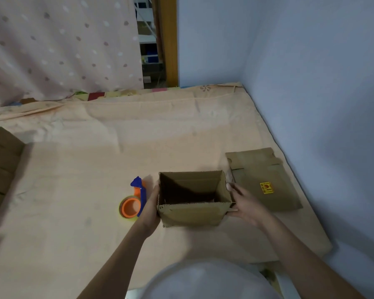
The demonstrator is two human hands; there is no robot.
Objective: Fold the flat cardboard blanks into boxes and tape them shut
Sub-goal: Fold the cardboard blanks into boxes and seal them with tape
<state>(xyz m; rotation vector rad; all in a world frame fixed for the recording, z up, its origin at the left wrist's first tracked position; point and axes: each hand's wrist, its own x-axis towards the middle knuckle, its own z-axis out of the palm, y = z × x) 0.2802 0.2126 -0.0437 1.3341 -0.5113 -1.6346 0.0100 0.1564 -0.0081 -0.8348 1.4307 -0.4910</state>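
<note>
Your peach-coloured bed sheet (95, 169) carries everything. A stack of flat brown cardboard blanks (261, 180) lies at the right, just beside your open-topped brown cardboard box (192, 212), which stands upright between your hands. Your left hand (151, 209) and right hand (245, 205) press its side walls, fingers straight. The orange-and-blue tape dispenser (133, 201) lies left of the box.

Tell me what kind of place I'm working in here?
Probably a room in a home, not a packing shop: the box sits on a peach bedsheet spread like a bed, in a wall corner, with a dotted curtain behind.
</note>
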